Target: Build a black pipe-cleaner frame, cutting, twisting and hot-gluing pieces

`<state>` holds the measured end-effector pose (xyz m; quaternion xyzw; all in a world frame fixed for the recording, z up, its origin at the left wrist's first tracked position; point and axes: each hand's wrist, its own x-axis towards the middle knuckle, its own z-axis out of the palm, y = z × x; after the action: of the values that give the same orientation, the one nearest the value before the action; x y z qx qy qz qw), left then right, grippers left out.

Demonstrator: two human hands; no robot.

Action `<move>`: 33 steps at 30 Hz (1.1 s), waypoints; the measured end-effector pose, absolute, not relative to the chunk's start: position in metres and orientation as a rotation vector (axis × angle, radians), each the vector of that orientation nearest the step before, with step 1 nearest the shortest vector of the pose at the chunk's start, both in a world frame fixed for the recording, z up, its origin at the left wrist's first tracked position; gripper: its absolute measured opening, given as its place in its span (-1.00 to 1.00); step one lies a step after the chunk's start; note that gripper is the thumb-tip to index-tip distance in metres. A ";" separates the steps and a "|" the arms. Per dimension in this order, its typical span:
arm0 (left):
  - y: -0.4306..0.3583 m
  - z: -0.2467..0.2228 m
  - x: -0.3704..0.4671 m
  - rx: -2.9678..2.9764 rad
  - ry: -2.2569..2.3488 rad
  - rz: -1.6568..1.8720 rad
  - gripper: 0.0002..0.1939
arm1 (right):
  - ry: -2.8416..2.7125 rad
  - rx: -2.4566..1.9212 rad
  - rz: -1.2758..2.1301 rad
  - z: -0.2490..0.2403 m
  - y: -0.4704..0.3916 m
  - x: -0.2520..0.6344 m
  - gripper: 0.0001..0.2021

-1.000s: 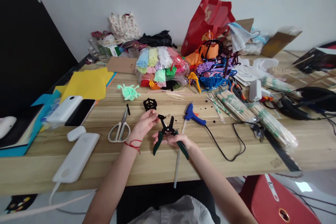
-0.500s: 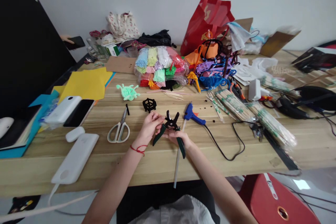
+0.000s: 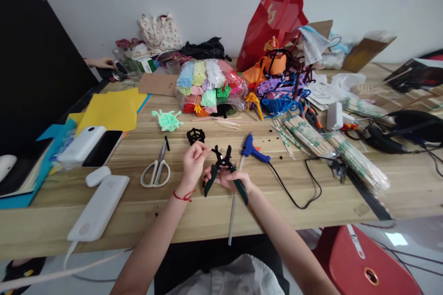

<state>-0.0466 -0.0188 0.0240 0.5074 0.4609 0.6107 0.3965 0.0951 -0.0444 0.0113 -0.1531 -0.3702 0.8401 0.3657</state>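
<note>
My right hand [image 3: 238, 179] is wrapped round a pair of wire strippers [image 3: 223, 165] with dark green handles, its black jaws spread and pointing away from me. My left hand [image 3: 194, 162] is closed in a pinch just left of the jaws. A thin black strip shows at its fingertips by the left jaw; its kind is hard to make out. Beyond that hand lies a black openwork frame [image 3: 195, 136]. White-handled scissors [image 3: 155, 169] rest to the left, with a short black piece [image 3: 167, 143] beside the blades. A blue glue gun [image 3: 253, 149] with a clear glue stick lies to the right.
Bagged colourful pipe cleaners [image 3: 211, 85], a green fuzzy figure [image 3: 168, 120] and a red bag [image 3: 272, 27] stand further back. Bundled wooden sticks [image 3: 308, 137] lie right. A white power bank [image 3: 100, 207] is at left. Another person's hand [image 3: 100, 62] reaches in behind the black panel.
My left hand has shifted slightly left, and the wire strippers have tilted a little left in my right hand. The dark phone at the other person's hand is no longer visible as before.
</note>
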 end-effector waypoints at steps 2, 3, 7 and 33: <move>-0.017 0.023 -0.048 1.334 1.180 1.594 -0.53 | -0.961 -0.389 2.169 0.008 -0.044 0.095 -0.55; -0.018 0.023 -0.048 1.337 1.180 1.589 -0.54 | -0.954 -0.395 2.170 0.005 -0.043 0.094 -0.53; -0.020 0.025 -0.047 1.319 1.175 1.575 -0.56 | -0.908 -0.332 2.244 -0.006 -0.040 0.095 -0.49; -0.027 0.027 -0.044 1.480 1.185 1.667 -0.53 | -1.041 -0.303 2.273 0.019 -0.045 0.103 -0.52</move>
<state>-0.0442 -0.0268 0.0266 0.5586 0.4472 0.6291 0.3037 0.1026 -0.0447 0.0186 -0.1145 -0.3935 0.8591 0.3066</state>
